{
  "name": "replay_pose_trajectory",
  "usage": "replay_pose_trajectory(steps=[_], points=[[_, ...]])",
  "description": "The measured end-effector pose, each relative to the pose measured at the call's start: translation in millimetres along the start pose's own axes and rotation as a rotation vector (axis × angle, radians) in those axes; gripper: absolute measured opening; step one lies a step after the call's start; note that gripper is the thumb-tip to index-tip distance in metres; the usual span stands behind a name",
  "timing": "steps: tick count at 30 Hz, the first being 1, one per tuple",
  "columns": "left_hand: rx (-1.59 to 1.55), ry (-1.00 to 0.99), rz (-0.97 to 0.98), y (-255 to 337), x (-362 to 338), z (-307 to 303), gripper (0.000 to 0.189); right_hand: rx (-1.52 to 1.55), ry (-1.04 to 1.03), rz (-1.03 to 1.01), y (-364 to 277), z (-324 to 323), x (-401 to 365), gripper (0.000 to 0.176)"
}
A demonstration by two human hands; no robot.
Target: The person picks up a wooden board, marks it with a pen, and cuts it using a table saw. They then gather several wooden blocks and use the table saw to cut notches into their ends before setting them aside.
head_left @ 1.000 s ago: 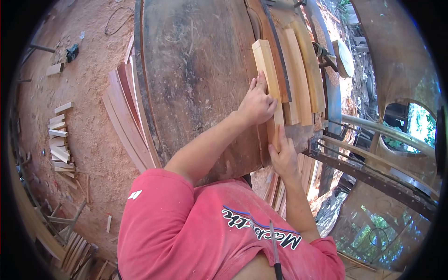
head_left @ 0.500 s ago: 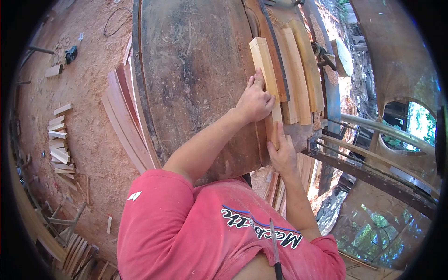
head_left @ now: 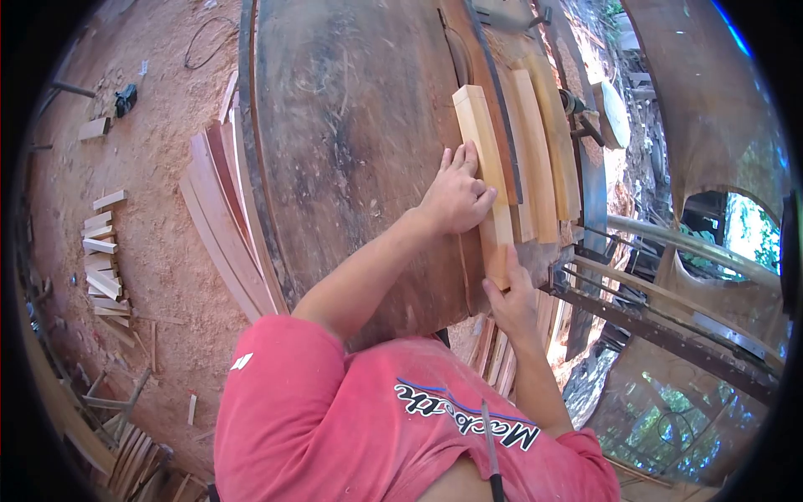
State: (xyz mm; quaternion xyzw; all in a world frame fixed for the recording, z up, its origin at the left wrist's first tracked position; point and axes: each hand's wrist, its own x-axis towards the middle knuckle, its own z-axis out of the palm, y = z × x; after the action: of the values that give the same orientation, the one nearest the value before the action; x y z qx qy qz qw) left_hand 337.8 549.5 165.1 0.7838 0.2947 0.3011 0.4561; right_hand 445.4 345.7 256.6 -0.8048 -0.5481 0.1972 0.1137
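A pale, squared length of wood [head_left: 478, 125] lies lengthwise on the worn saw table [head_left: 351, 109], alongside a dark-edged fence [head_left: 500, 125]. My left hand [head_left: 456, 192] rests around its middle, fingers on the wood's left side and top, thumb toward the right. At the near end, my right hand [head_left: 513, 301] grips the wood between thumb and fingers. Beyond the wood's far end, a slot with a curved edge [head_left: 456, 54] shows in the tabletop; whether a blade stands there is hard to make out.
Pale boards [head_left: 544, 159] lie right of the fence. Long reddish planks [head_left: 222, 209] lean along the table's left side. Short cut blocks [head_left: 102, 259] lie in a row on the sawdust-covered floor [head_left: 176, 176]. A metal rail [head_left: 669, 335] extends to the right.
The view has shifted slightly, so table, wood and hands appear lower. My left fingers are spread a little more over the wood. Both hands stay on it.
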Motion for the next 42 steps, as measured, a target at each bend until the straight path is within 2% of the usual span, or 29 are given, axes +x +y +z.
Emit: replay_pose_trajectory(steps=[6, 8, 10, 13, 18, 20, 21, 28, 34, 42], points=[[-0.047, -0.028, 0.036, -2, 14, -24, 0.047, 0.070, 0.019, 0.051, -30, -56, 11, 0.069], [-0.063, -0.042, 0.046, -3, 19, -29, 0.047, 0.026, 0.083, -0.012, -37, -75, 17, 0.066], [-0.096, -0.005, 0.076, -2, 24, -31, 0.047, 0.075, 0.087, 0.040, -42, -93, 22, 0.063], [-0.127, 0.023, 0.092, 0, 30, -36, 0.045, 0.079, 0.211, 0.002, -55, -113, 33, 0.053], [-0.154, 0.058, 0.125, 2, 40, -42, 0.042, 0.036, 0.284, 0.000, -68, -136, 54, 0.048], [-0.143, 0.068, 0.139, 3, 43, -43, 0.042, 0.106, 0.325, 0.017, -72, -143, 63, 0.046], [-0.140, 0.094, 0.148, 3, 45, -43, 0.041, 0.087, 0.362, -0.034, -75, -146, 69, 0.044], [-0.206, 0.191, 0.141, 6, 51, -39, 0.040, 0.093, 0.413, -0.081, -89, -163, 99, 0.040], [-0.308, 0.198, 0.088, 12, 58, -43, 0.036, 0.136, 0.476, -0.101, -103, -173, 129, 0.040], [-0.342, 0.192, 0.038, 16, 66, -47, 0.036, 0.086, 0.459, -0.111, -116, -193, 160, 0.041]])
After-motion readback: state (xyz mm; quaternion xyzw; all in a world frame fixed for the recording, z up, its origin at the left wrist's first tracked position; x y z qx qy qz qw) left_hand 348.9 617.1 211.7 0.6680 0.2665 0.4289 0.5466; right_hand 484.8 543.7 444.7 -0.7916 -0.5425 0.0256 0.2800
